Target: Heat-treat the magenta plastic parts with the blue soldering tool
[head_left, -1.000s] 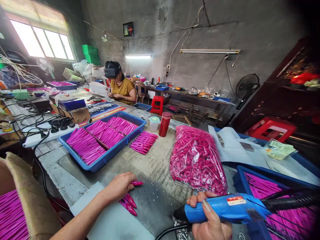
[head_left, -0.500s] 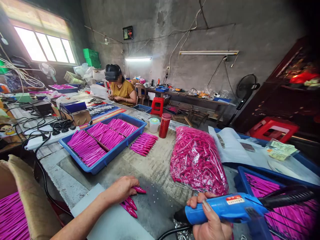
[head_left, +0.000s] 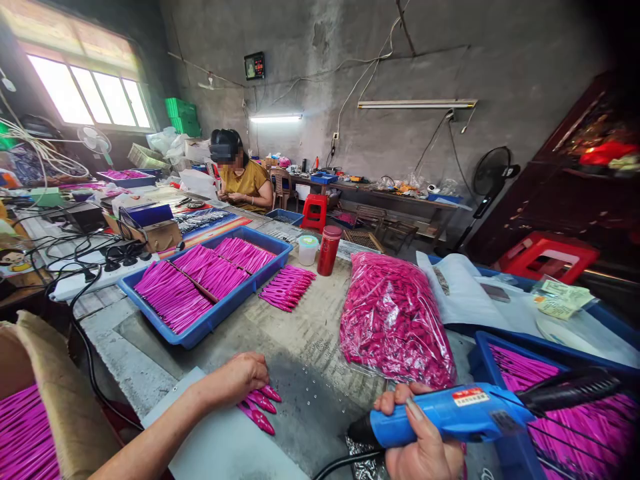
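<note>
My left hand rests palm down on the worktable, fingers curled over a small row of magenta plastic pieces that stick out from under it. My right hand is wrapped round the grip of a blue electric hand tool with a black nose pointing right and a black cord trailing off the bottom edge. Just beyond the tool lies a clear bag stuffed with magenta pieces.
A blue tray of magenta sticks sits centre left, a loose pile beside it, with a red flask and a cup behind. Another blue tray lies at right. A person in a yellow top sits at the far table. Power strip and cables lie left.
My left hand has drawn back slightly and set the magenta piece it pinched down beside the others. The right hand and the blue tool have barely moved.
</note>
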A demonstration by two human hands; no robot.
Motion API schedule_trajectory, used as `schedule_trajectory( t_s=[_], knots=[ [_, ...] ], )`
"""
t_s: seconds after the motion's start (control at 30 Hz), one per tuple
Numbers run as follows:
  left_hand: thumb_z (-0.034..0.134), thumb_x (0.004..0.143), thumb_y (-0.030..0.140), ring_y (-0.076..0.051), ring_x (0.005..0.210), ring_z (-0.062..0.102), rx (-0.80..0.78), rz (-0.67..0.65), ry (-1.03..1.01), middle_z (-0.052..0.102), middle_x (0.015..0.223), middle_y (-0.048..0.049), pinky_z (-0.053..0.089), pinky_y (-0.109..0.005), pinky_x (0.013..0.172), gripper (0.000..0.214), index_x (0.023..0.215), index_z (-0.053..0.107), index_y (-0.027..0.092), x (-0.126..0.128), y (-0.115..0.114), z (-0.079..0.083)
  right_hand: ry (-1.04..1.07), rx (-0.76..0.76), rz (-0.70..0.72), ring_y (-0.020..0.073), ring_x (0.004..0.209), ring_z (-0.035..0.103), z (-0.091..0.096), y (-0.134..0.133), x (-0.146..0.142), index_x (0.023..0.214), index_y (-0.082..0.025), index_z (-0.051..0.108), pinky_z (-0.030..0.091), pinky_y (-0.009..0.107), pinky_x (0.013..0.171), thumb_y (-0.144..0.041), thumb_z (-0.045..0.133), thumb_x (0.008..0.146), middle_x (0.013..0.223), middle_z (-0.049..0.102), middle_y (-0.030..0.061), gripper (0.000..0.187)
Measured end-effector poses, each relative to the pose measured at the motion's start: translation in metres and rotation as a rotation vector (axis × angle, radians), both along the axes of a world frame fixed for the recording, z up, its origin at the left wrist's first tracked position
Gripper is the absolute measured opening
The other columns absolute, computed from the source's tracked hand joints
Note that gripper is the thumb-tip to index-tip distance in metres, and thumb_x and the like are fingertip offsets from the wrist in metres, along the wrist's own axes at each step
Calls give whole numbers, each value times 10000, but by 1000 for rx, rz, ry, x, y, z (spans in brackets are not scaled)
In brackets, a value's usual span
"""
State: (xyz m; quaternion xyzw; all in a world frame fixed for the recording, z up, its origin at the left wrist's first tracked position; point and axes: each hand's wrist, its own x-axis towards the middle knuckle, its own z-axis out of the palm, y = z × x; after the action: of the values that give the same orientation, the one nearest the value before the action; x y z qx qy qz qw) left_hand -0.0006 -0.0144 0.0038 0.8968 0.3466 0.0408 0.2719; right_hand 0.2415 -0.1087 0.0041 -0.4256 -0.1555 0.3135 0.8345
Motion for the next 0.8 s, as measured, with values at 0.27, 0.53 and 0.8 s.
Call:
schedule_trajectory(
  t_s=[0.27, 0.53, 0.8],
  knots=[
    [452, 772, 102, -150, 694, 518, -25, 110, 2, 556, 706, -27, 401, -242, 641, 153, 680, 566, 147, -2, 4, -5, 0, 19, 11, 146, 496, 508, -2, -1, 1, 822, -205, 535, 445, 319, 500, -304, 707, 578, 632, 540, -27, 315],
    [422, 829, 190, -160, 743, 515, 14, 56, 11, 543, 723, -25, 398, -240, 689, 229, 655, 568, 166, -6, 11, -19, -20, 56, 36, 130, 502, 503, -5, 1, 3, 848, -214, 517, 444, 289, 507, -321, 690, 613, 637, 529, -38, 311],
    [459, 789, 148, -150, 774, 562, 60, 256, -7, 590, 798, -22, 427, -226, 706, 154, 773, 608, 183, -1, 25, -14, 26, 40, 94, 126, 547, 499, -4, -4, 2, 875, -232, 513, 449, 286, 540, -305, 680, 637, 675, 520, -36, 299]
  ],
)
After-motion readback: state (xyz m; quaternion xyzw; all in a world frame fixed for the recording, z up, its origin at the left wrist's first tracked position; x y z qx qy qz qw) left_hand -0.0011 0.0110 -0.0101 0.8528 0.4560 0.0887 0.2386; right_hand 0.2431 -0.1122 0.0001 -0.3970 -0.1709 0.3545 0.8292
